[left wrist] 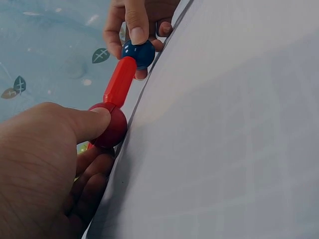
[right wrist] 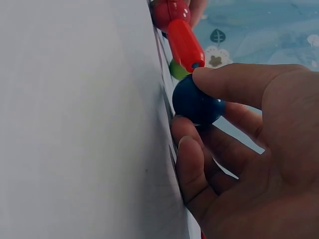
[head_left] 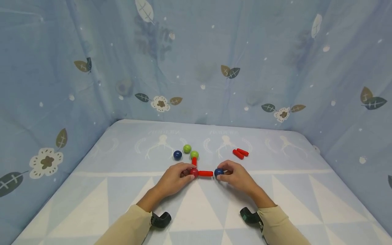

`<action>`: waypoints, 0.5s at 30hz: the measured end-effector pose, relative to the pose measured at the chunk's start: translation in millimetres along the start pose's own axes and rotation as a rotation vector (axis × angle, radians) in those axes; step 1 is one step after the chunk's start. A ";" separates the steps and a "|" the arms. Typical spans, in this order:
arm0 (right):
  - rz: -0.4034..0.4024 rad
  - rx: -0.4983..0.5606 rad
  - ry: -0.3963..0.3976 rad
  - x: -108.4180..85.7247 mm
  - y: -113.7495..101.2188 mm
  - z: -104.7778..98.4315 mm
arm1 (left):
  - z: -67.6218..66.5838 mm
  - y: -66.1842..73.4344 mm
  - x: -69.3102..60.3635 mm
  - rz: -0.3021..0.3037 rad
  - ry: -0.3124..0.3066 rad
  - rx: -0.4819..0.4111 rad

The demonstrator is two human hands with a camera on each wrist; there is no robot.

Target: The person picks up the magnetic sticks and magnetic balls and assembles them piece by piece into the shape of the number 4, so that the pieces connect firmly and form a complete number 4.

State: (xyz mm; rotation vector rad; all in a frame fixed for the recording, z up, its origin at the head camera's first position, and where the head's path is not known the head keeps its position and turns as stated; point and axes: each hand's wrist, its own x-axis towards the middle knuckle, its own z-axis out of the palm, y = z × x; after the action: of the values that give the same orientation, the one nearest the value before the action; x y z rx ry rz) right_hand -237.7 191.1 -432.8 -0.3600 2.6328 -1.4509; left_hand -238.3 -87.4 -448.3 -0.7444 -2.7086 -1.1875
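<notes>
My left hand (head_left: 176,177) pinches a red ball (head_left: 194,173) between thumb and fingers on the table. From that ball one red rod (head_left: 205,173) points right and another red rod (head_left: 194,161) points away to a green ball (head_left: 194,154). Between the thumb and fingers of my right hand (head_left: 237,175) is a dark blue ball (head_left: 218,172). This ball (right wrist: 195,101) sits just off the free end of the right-pointing rod (right wrist: 186,45); a small gap shows in the right wrist view. The underside of the red ball (left wrist: 110,127) is partly hidden by the left fingers.
Behind the left hand lie a second dark blue ball (head_left: 177,155) and a loose green ball (head_left: 187,148). Two loose red rods (head_left: 240,153) lie close together at the back right. A patterned cloth covers the table (head_left: 128,204), and a blue curtain (head_left: 196,51) hangs around it.
</notes>
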 end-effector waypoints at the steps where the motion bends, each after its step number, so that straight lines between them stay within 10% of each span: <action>1: -0.002 0.002 -0.002 0.2 -0.3 -0.1 | -0.2 0.3 0.2 0.000 0.002 0.002; 15: 0.008 0.035 -0.023 -0.7 -1.1 -0.8 | -0.3 3.5 -0.7 -0.001 0.001 0.028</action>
State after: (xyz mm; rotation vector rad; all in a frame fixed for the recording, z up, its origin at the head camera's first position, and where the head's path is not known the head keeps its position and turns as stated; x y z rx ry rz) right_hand -237.1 191.4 -431.4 -0.3602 2.5840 -1.4796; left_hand -236.1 -85.8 -445.9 -0.7379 -2.7189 -1.1481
